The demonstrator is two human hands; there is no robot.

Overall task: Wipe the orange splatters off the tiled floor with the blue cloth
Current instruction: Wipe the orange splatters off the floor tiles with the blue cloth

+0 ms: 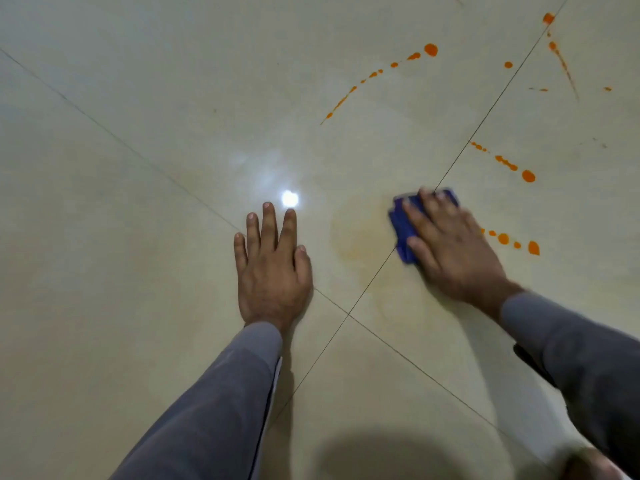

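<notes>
One blue cloth [403, 225], folded into a rough pad, soft fabric, is lying flat on the tiled floor [138, 306] right of centre. Its long axis is running from near-left to far-right, far end pointing toward the upper right, sitting across a grout line. Edges are motion-blurred.

Right hand [450, 247] is pressing down on the cloth, palm flat, fingers straight and slightly spread, covering most of it; only the left and far edges are showing. Left hand [273, 268] is resting flat on bare tile, fingers straight and close together, holding nothing, well apart from the cloth. Both arms are wearing grey sleeves [214, 403].

Floor is glossy cream tile, smooth, with thin dark grout lines crossing near centre and a bright light glare [290, 198] just beyond the left fingertips.

Orange splatters [431, 49] are showing as roughly five trails of round drops and thin streaks, all far and right of the cloth; one trail is lying just beside the right hand. A faint smeared orange haze [360, 237] is lying between the two hands.
</notes>
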